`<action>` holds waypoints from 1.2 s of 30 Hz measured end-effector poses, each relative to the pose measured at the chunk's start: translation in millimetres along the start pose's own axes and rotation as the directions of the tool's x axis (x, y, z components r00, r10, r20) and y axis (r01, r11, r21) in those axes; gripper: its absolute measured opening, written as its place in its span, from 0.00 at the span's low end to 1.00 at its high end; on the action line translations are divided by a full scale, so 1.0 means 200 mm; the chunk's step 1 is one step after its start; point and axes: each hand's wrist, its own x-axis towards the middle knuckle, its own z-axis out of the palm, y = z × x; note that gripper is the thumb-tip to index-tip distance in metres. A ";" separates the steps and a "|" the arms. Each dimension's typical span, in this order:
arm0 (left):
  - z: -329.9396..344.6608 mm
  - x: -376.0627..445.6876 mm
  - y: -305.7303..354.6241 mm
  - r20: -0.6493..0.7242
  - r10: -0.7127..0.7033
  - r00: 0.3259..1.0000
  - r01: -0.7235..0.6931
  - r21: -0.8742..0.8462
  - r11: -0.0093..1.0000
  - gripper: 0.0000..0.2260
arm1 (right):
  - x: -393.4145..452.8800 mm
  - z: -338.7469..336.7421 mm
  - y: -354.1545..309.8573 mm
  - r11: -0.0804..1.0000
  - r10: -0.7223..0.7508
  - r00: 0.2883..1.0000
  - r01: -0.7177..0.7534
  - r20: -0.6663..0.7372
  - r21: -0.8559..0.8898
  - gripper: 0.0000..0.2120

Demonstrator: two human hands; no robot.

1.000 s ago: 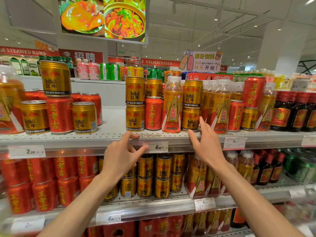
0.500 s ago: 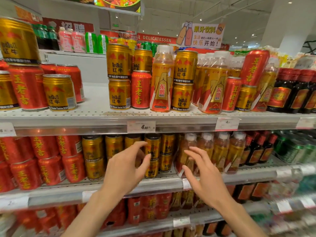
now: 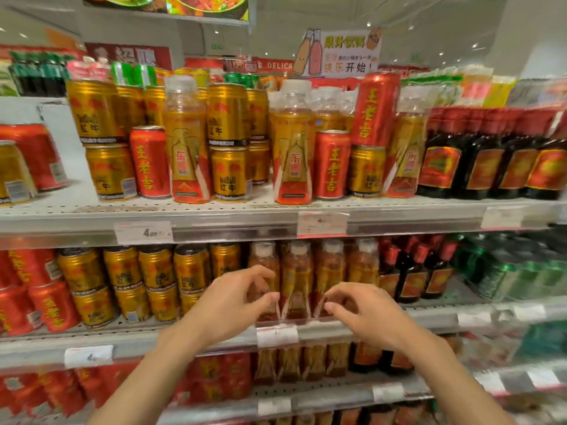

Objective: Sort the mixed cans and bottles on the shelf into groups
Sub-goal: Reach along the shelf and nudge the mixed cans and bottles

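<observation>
The upper shelf [image 3: 233, 210] carries a mix of drinks: stacked gold cans [image 3: 228, 173], red cans [image 3: 150, 162] and orange bottles [image 3: 187, 142] stand side by side. One tall red can [image 3: 375, 108] sits on top of a gold can [image 3: 366, 171]. My left hand [image 3: 225, 305] and my right hand [image 3: 365, 314] hover in front of the second shelf, before a row of orange bottles [image 3: 296, 280]. Both hands have loosely curled fingers and hold nothing. The picture is blurred by motion.
Dark bottles [image 3: 487, 154] fill the right end of the upper shelf. The second shelf holds red cans [image 3: 46, 305], gold cans [image 3: 156, 280], dark bottles [image 3: 411, 271] and green bottles [image 3: 503, 271]. Price tags [image 3: 142, 233] line the shelf edges. Lower shelves carry more drinks.
Both hands have dropped from the upper shelf's edge to the second shelf and drawn closer together. Their fingers have curled in. The view has shifted to the right.
</observation>
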 end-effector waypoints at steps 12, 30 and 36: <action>-0.07 0.23 0.35 -0.400 -0.022 0.916 0.056 0.073 0.996 0.11 | 0.11 -0.41 0.22 0.966 -0.256 0.914 0.257 -0.315 -0.040 0.10; -0.21 0.36 0.28 -0.323 -0.050 0.945 0.005 -0.137 0.990 0.22 | 0.38 -0.45 0.04 0.908 -0.325 0.775 0.415 -0.542 0.050 0.05; -0.22 0.36 0.29 -0.310 -0.034 0.950 -0.001 -0.111 0.994 0.22 | 0.42 -0.44 0.04 0.904 -0.299 0.769 0.417 -0.565 0.090 0.05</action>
